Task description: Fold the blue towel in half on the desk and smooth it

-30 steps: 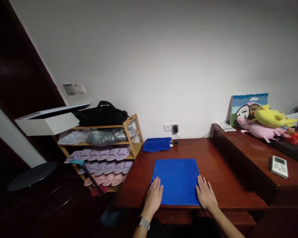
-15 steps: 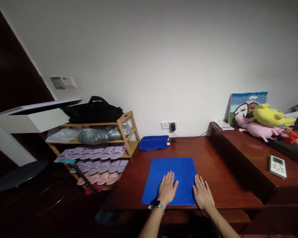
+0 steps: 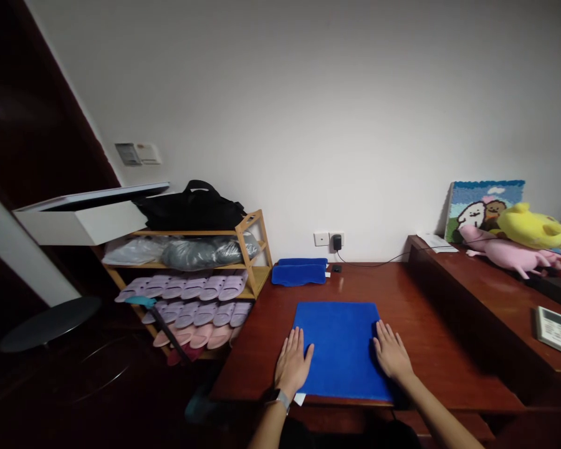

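Note:
A blue cloth (image 3: 341, 349) lies spread flat on the brown wooden table (image 3: 245, 368), its near edge along the table's front edge. A small white tag sticks out at its near left corner. My left hand (image 3: 293, 362), with a watch on the wrist, rests flat over the cloth's left edge, fingers stretched forward. On the opposite side, my right hand (image 3: 393, 352) lies flat along the right edge, fingers also extended. Neither hand grips anything. Toward the wall sit folded blue cloths (image 3: 300, 273), with white tags at their right side.
Left of the table stands a wooden rack (image 3: 255, 249) with slippers, plastic-wrapped items and a black bag (image 3: 196, 209). A charger (image 3: 337, 242) is plugged in at the wall. Plush toys (image 3: 500, 249) and a white remote-like device (image 3: 556, 330) lie on the raised right surface.
My left hand has moved left, from the middle of the cloth to its left edge. My right hand stays at the right edge. The view has shifted slightly left.

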A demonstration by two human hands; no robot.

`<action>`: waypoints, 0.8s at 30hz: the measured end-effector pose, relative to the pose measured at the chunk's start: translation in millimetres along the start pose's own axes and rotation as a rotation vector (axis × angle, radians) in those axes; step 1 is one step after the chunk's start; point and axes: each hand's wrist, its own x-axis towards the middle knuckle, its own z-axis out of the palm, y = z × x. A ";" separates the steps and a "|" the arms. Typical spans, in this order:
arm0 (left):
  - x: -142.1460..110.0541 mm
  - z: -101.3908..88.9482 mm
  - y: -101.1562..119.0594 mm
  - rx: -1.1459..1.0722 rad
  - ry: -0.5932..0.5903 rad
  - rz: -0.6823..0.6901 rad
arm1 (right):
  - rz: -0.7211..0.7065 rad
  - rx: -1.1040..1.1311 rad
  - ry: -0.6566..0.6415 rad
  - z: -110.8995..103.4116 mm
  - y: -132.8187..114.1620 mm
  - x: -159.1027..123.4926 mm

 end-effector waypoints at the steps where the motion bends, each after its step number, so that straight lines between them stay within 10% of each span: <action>1: -0.3 -0.3 -0.4 -0.001 -0.001 -0.003 | 0.003 -0.006 -0.015 -0.5 -1.8 5.2; 11: 5.1 5.5 -5.7 0.046 0.007 0.024 | -0.017 0.026 -0.032 15.4 1.8 16.7; 20: 37.0 20.9 152.9 -0.145 -0.021 0.462 | -0.046 0.024 -0.039 14.1 4.2 18.1; 24: 42.8 34.9 157.8 -0.158 -0.078 0.398 | -0.035 -0.011 -0.051 10.6 3.1 15.9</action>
